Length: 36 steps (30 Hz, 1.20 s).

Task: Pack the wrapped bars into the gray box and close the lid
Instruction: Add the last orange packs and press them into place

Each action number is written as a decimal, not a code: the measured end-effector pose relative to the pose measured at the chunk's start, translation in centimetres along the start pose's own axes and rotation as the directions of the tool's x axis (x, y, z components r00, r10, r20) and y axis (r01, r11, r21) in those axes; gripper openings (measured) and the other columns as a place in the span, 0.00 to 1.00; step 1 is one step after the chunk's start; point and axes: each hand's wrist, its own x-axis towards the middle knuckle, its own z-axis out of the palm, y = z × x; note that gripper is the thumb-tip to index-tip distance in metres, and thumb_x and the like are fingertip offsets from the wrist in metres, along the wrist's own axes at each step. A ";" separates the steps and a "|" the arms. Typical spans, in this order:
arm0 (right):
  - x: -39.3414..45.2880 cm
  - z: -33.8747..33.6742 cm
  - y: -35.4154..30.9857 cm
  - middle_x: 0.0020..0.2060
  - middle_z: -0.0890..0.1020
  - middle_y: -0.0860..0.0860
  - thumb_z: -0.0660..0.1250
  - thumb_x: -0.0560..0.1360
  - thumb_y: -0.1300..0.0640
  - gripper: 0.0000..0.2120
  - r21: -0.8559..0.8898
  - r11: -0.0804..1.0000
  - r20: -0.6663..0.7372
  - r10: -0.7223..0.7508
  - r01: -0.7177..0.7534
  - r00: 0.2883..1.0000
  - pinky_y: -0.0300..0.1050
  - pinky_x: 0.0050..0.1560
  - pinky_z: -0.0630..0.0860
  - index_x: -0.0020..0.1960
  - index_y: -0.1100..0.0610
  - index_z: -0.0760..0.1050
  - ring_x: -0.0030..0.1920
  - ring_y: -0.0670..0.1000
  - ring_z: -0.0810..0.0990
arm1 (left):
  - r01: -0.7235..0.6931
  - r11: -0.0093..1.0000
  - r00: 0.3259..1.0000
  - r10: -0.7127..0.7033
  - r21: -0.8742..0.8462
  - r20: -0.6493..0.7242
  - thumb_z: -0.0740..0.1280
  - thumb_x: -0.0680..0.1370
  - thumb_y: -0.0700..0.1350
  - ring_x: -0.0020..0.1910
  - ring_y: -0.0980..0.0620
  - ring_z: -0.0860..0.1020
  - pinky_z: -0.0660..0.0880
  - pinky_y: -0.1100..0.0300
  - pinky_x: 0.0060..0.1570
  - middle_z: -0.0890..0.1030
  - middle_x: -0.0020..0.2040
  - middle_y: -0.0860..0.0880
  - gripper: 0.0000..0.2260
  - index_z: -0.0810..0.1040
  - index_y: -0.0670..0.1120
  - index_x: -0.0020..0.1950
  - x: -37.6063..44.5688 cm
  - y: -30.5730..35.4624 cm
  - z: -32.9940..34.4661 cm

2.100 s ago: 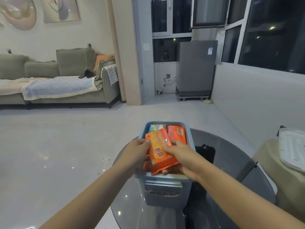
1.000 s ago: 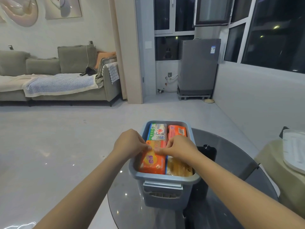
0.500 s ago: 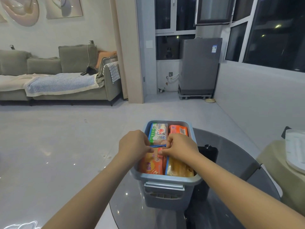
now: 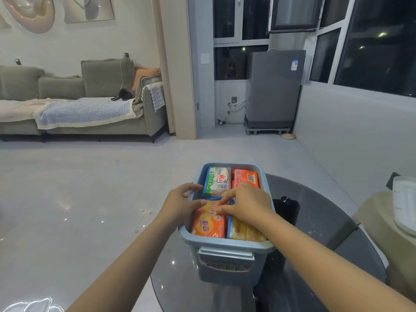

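Gray box (image 4: 227, 245) on table (image 4: 319, 255), lid off. Both hands, left hand (image 4: 180, 204) and right hand (image 4: 248, 203), fingers loosely curled, pressing near-left orange bar (image 4: 209, 225); nothing gripped.

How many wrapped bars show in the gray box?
4: green-and-white bar far left, orange bar far right, orange bar near left, yellow bar near right. More may lie beneath.

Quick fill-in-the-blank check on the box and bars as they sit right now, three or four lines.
1. The gray box stands on a round ____ table.
2. The top layer shows ____ wrapped bars.
3. Both hands, left hand and right hand, touch the near ____ bar.
4. The white lid lies to the box's ____.

Missing words: glass; four; orange; right
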 end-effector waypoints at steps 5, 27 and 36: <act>-2.4 -0.8 0.4 0.53 0.78 0.43 0.64 0.75 0.45 0.08 0.339 0.940 -0.092 0.010 0.022 0.996 0.35 0.42 0.72 0.52 0.40 0.77 0.46 0.41 0.74 | 0.077 0.963 0.994 -0.054 -0.260 0.095 0.65 0.78 0.46 0.51 0.46 0.81 0.81 0.54 0.44 0.76 0.64 0.44 0.23 0.66 0.56 0.72 -0.7 -0.5 -0.3; -9.9 -3.6 10.0 0.73 0.60 0.54 0.64 0.75 0.55 0.31 0.667 0.699 -0.313 0.576 -0.257 0.756 0.50 0.67 0.62 0.74 0.56 0.56 0.72 0.54 0.61 | 0.156 0.857 0.950 -0.267 -0.491 -0.164 0.55 0.82 0.49 0.70 0.44 0.66 0.66 0.47 0.68 0.65 0.72 0.44 0.22 0.57 0.48 0.76 -6.7 4.8 13.6; -12.7 -0.5 6.9 0.68 0.68 0.56 0.69 0.72 0.50 0.41 0.863 0.453 -0.180 0.690 -0.224 0.701 0.49 0.58 0.73 0.75 0.52 0.46 0.66 0.56 0.71 | 0.192 0.844 0.949 -0.290 -0.501 -0.125 0.59 0.80 0.54 0.70 0.41 0.68 0.68 0.44 0.67 0.63 0.75 0.42 0.28 0.56 0.46 0.77 0.8 2.8 8.0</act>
